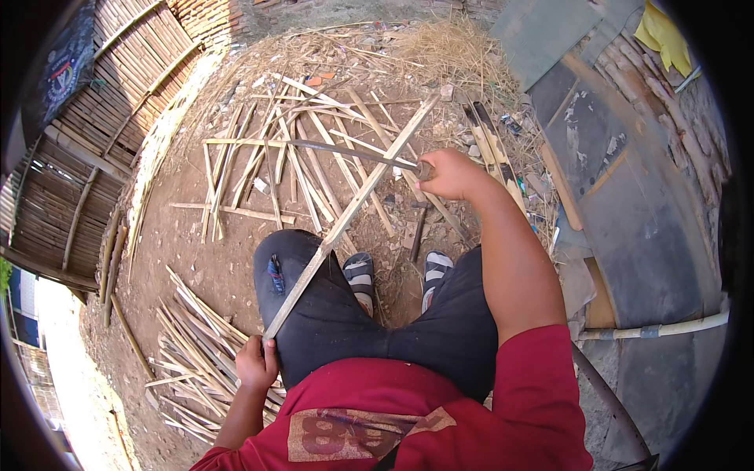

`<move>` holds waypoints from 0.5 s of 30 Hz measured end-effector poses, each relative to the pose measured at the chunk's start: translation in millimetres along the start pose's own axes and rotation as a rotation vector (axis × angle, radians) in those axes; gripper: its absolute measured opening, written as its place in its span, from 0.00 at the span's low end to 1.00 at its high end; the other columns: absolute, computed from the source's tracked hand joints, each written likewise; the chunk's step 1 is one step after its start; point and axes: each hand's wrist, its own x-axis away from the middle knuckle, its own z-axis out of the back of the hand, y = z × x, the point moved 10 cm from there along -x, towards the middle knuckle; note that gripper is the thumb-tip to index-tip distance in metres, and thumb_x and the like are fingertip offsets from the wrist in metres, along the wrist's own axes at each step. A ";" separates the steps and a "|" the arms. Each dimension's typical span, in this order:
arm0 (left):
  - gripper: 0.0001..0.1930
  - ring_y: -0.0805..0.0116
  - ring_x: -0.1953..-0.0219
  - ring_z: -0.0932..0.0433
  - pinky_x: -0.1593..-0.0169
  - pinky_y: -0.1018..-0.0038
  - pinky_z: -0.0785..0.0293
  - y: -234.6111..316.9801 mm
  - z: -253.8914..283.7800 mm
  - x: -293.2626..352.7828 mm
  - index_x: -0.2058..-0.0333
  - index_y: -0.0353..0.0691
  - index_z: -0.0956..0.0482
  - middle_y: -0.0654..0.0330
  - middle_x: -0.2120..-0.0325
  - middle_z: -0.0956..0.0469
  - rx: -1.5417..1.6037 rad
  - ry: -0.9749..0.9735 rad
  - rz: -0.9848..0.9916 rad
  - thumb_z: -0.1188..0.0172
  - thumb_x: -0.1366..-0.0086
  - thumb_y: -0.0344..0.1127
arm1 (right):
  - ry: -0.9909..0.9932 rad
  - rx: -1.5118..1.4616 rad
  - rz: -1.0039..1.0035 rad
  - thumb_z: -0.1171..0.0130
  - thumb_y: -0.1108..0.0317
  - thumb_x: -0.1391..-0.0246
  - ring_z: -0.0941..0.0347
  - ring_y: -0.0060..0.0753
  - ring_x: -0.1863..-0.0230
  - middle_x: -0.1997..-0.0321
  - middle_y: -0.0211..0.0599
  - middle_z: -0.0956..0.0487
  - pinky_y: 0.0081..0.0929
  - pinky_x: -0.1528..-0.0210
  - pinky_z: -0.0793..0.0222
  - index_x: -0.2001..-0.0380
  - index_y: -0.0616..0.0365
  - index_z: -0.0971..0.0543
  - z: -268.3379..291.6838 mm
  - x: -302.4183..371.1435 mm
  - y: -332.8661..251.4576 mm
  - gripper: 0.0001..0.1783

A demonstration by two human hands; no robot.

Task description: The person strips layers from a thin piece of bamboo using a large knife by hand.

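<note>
Bamboo strip (352, 213), long and pale, lies slantwise over the person's left thigh, its near end by the left hip and its far end raised beyond the knees, toward the right. The left hand (257, 363) is closed on the near end, thumb uppermost, so the strip's long axis runs forward and rightward from that grip. The right hand (449, 174) is wrapped around the short handle (425, 170) of a long knife, and of the two hands it is nearer the strip's far end. The relation that seems to count is the crossing: the blade (345, 151) points leftward from the right fist and crosses the strip's upper part at an angle — whether metal and strip touch, I cannot tell. The strip looks flat, straight and stiff, with a dry, fibrous face; the blade is slim, dull grey and slightly curved. Under the strip, the dark trousers (287, 263) look like soft cloth, dusty in places. Scattered strips (236, 210) criss-cross on the brown ground (177, 243) beyond the sandals (359, 271), while a denser bundle (204, 345) of thin strips lies to the person's left — roughly side by side, with splayed, uneven ends.
</note>
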 end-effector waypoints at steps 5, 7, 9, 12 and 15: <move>0.16 0.35 0.73 0.23 0.69 0.49 0.30 -18.0 -4.8 4.4 0.66 0.35 0.24 0.42 0.77 0.24 0.049 -0.012 -0.006 0.43 0.28 0.44 | 0.016 0.114 0.167 0.31 0.57 0.47 0.18 0.54 0.51 0.52 0.53 0.15 0.45 0.47 0.23 0.46 0.53 0.17 -6.9 10.4 -77.3 0.25; 0.16 0.35 0.73 0.23 0.69 0.49 0.29 -20.5 -10.4 3.4 0.66 0.35 0.24 0.41 0.77 0.23 0.087 -0.013 0.019 0.43 0.28 0.44 | 0.026 0.080 0.058 0.31 0.57 0.47 0.18 0.55 0.51 0.53 0.51 0.15 0.46 0.47 0.23 0.48 0.51 0.17 -6.0 -5.1 -31.1 0.23; 0.16 0.34 0.73 0.23 0.69 0.49 0.29 -6.2 -2.6 -1.8 0.66 0.35 0.24 0.41 0.77 0.23 0.070 0.016 -0.011 0.43 0.28 0.44 | 0.098 0.010 0.036 0.31 0.56 0.46 0.19 0.54 0.52 0.57 0.48 0.15 0.47 0.48 0.23 0.51 0.50 0.16 -4.8 -12.3 -0.7 0.21; 0.16 0.34 0.73 0.24 0.69 0.48 0.30 -11.6 0.4 1.5 0.67 0.35 0.25 0.41 0.78 0.24 0.008 0.019 0.003 0.42 0.28 0.43 | 0.170 0.130 0.029 0.32 0.56 0.46 0.18 0.53 0.54 0.60 0.47 0.16 0.47 0.52 0.23 0.55 0.49 0.16 7.9 -1.2 -27.0 0.17; 0.16 0.33 0.74 0.24 0.70 0.48 0.31 -22.6 -1.3 6.8 0.67 0.34 0.26 0.41 0.79 0.25 0.088 0.006 -0.019 0.43 0.28 0.43 | 0.069 0.247 0.252 0.32 0.57 0.45 0.18 0.53 0.54 0.59 0.48 0.16 0.47 0.52 0.22 0.55 0.47 0.16 1.6 15.6 -81.1 0.16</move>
